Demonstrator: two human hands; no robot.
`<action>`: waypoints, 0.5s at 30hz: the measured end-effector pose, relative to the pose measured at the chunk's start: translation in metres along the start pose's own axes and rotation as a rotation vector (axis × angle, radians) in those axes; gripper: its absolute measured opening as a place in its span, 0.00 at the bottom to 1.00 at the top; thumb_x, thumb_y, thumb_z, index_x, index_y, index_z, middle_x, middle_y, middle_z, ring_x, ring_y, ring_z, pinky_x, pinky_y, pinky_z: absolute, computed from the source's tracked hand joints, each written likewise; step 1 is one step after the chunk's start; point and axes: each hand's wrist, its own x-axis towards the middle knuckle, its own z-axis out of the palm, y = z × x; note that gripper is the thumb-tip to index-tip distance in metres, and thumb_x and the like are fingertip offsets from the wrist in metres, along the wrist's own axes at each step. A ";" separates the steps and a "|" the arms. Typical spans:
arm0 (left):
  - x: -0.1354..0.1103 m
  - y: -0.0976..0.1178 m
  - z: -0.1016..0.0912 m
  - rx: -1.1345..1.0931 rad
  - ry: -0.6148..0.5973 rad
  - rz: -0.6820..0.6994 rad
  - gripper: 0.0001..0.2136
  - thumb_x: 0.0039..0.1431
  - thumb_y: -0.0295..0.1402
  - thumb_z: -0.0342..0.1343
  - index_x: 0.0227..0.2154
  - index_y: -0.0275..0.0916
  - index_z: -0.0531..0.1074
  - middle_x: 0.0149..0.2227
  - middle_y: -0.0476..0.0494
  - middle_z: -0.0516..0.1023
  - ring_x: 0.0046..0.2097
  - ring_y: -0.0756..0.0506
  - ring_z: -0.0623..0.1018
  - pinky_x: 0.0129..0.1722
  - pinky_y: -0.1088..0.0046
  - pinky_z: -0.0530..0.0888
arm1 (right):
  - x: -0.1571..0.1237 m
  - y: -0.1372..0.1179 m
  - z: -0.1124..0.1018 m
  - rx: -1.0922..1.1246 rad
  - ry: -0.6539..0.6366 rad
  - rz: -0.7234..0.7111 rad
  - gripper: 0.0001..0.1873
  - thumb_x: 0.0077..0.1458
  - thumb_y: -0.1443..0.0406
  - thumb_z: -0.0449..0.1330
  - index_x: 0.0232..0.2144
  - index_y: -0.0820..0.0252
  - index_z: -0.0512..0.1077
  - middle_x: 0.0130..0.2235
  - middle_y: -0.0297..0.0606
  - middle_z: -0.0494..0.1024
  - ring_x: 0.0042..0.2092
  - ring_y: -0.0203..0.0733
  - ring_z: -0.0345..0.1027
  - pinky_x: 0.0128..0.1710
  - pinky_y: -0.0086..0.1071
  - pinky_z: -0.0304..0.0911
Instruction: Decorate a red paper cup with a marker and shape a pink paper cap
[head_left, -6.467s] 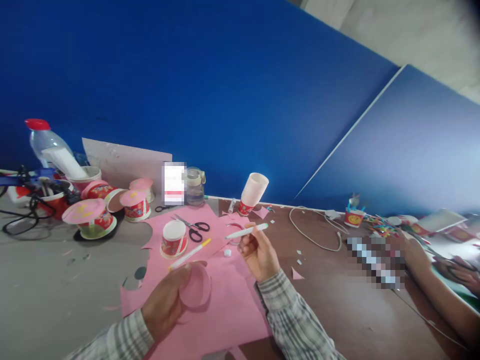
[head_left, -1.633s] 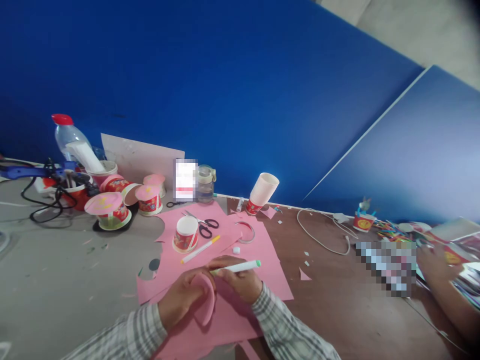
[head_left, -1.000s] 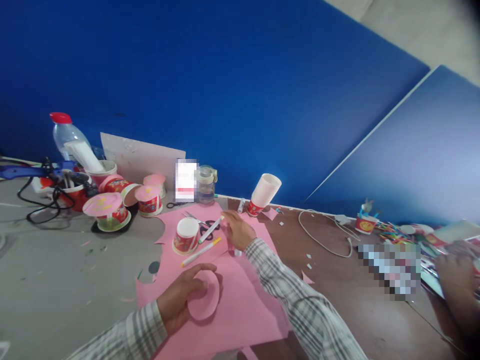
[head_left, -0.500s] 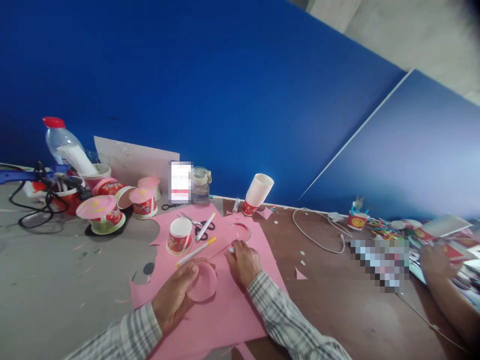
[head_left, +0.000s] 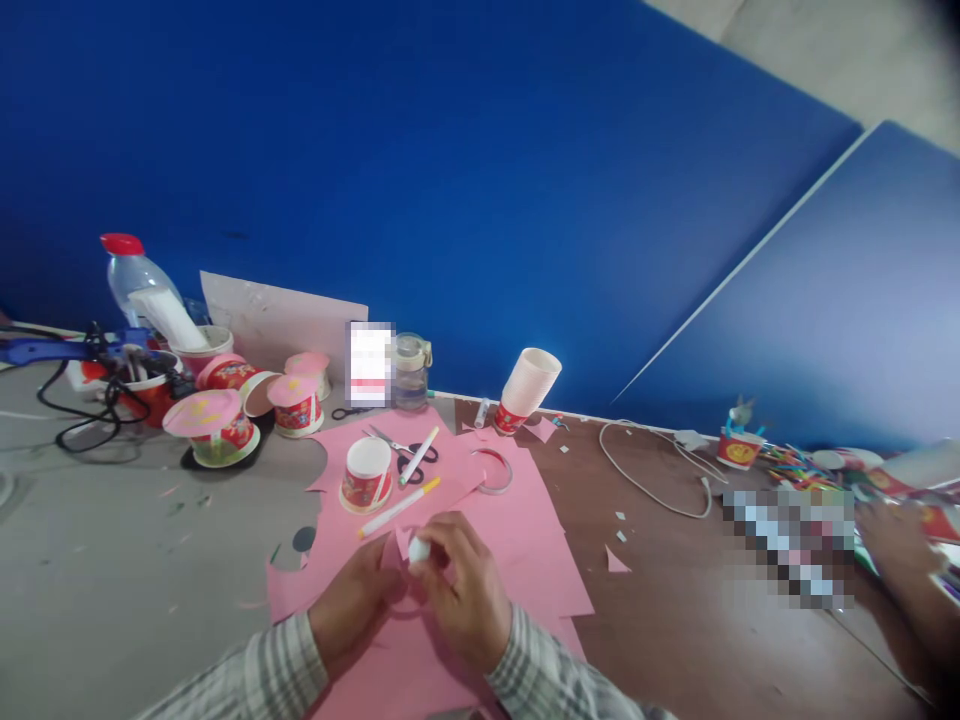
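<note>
Over a large pink paper sheet (head_left: 517, 550), my left hand (head_left: 352, 600) pinches a pink paper circle (head_left: 409, 598), which the fingers partly cover. My right hand (head_left: 466, 590) is closed on a small white piece (head_left: 418, 549), held against the upper edge of the circle; its exact kind is unclear. Just beyond the hands lie a yellow-capped marker (head_left: 397, 508), a green-tipped marker (head_left: 418, 456) and black-handled scissors (head_left: 409, 462). A red patterned paper cup (head_left: 367, 475) stands upside down beside them. Right of the markers is a thin ring (head_left: 511, 470).
Paper cups with pink discs (head_left: 296, 405) stand at the left, near a red-capped bottle (head_left: 135, 280). A leaning cup stack (head_left: 531, 385) and a water jar (head_left: 411, 372) stand by the blue partition (head_left: 450, 200). A white cable (head_left: 652, 500) and another person's hand (head_left: 896, 535) are at right.
My right hand has come left and nearer, from beside the ring to the paper circle, bringing the white piece. My left hand has turned the circle. The view has shifted slightly.
</note>
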 end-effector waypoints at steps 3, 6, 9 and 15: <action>-0.001 0.000 -0.001 -0.003 -0.006 -0.020 0.19 0.29 0.12 0.51 0.26 0.34 0.77 0.18 0.46 0.75 0.22 0.42 0.71 0.19 0.68 0.68 | -0.005 0.011 0.008 -0.103 -0.010 -0.061 0.15 0.52 0.67 0.57 0.41 0.43 0.67 0.34 0.35 0.76 0.31 0.48 0.70 0.32 0.37 0.67; -0.001 0.000 -0.002 0.004 0.042 -0.051 0.18 0.29 0.13 0.52 0.26 0.34 0.77 0.14 0.48 0.73 0.15 0.46 0.67 0.16 0.69 0.66 | -0.003 0.016 0.000 -0.109 0.116 -0.023 0.12 0.50 0.67 0.59 0.38 0.45 0.68 0.28 0.33 0.75 0.27 0.47 0.68 0.28 0.36 0.65; 0.000 0.000 -0.004 -0.022 0.092 -0.089 0.17 0.29 0.16 0.54 0.26 0.34 0.77 0.17 0.45 0.76 0.18 0.43 0.71 0.19 0.66 0.68 | 0.006 0.015 -0.017 0.035 0.325 0.034 0.09 0.48 0.67 0.60 0.34 0.48 0.69 0.28 0.33 0.74 0.25 0.44 0.67 0.27 0.35 0.65; 0.001 0.003 -0.002 -0.055 0.138 -0.118 0.14 0.29 0.22 0.61 0.26 0.34 0.78 0.22 0.39 0.79 0.25 0.38 0.74 0.21 0.65 0.71 | 0.022 0.023 -0.027 0.735 0.159 0.376 0.06 0.47 0.61 0.61 0.29 0.56 0.71 0.20 0.31 0.72 0.16 0.34 0.59 0.16 0.26 0.56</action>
